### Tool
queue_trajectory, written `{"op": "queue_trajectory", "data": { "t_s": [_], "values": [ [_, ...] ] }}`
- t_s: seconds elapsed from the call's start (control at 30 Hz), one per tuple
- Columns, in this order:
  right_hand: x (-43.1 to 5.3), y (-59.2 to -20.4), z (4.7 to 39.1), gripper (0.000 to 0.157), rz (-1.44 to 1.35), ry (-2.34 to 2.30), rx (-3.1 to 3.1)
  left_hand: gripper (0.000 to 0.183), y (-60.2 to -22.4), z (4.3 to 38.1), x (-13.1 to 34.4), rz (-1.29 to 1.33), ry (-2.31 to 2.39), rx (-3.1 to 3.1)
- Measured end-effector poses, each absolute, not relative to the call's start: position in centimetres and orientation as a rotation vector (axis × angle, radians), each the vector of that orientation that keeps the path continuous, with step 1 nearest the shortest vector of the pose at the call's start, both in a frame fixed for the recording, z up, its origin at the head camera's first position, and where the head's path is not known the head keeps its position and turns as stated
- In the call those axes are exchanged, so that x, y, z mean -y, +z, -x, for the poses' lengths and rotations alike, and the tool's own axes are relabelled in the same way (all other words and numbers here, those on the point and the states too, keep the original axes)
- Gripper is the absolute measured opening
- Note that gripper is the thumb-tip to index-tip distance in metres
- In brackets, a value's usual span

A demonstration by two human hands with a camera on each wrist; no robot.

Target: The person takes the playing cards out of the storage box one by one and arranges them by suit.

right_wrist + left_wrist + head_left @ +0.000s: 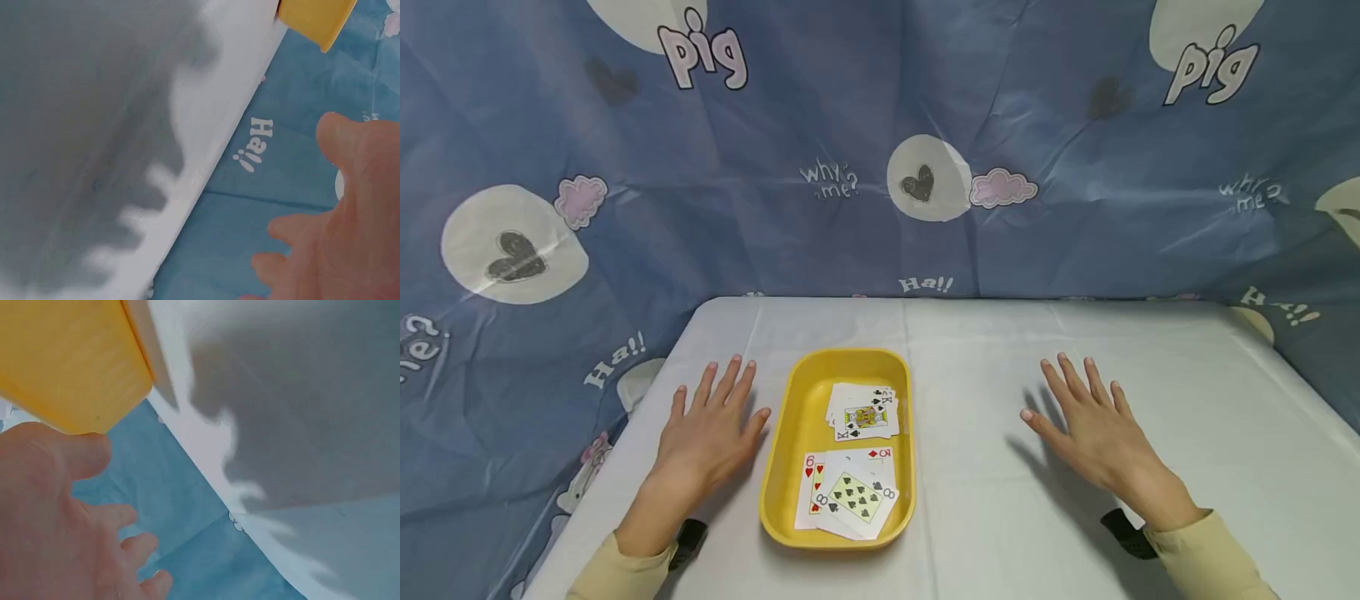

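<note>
My left hand (706, 437) is held palm down just left of a yellow tray (838, 364), fingers spread and holding nothing. Inside the tray, playing cards lie face up in two loose piles. The far pile has a king of spades (865, 418) on top. In the near pile an eight of spades (857, 500) overlaps a six of hearts (806, 487) and a three of diamonds (881, 455). My right hand (1093, 433) hovers over the table well to the tray's right, fingers spread, its shadow beneath it. The left wrist view shows the tray's outer wall (81, 362) beyond the thumb.
A white cloth covers the table (977, 467). Behind it hangs a blue printed curtain (850, 242), which also runs down past the table's left and right edges. Dark bands with small devices (1129, 533) sit at both wrists, by the beige sleeves (1210, 558).
</note>
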State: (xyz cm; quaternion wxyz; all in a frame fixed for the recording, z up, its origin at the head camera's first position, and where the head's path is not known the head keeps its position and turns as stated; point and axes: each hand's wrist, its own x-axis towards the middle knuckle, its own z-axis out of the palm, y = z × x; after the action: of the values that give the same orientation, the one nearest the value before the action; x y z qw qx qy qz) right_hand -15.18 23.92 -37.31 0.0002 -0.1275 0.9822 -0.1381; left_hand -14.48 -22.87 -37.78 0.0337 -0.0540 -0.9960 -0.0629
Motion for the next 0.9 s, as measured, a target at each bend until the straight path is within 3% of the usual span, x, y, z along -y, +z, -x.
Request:
{"op": "queue_trajectory", "data": {
  "t_s": [0.23, 0.9],
  "values": [
    [-22.8, -37.2, 16.3, 0.08, 0.557, -0.446, -3.182, 0.072, -36.6, 13.0, 22.9, 0.19, -0.453, 3.078],
    [-16.2, -36.0, 19.5, 0.067, 1.267, -0.808, -3.084, 0.071, -36.2, 10.5, 22.3, 0.308, -1.993, 2.911]
  ]
}}
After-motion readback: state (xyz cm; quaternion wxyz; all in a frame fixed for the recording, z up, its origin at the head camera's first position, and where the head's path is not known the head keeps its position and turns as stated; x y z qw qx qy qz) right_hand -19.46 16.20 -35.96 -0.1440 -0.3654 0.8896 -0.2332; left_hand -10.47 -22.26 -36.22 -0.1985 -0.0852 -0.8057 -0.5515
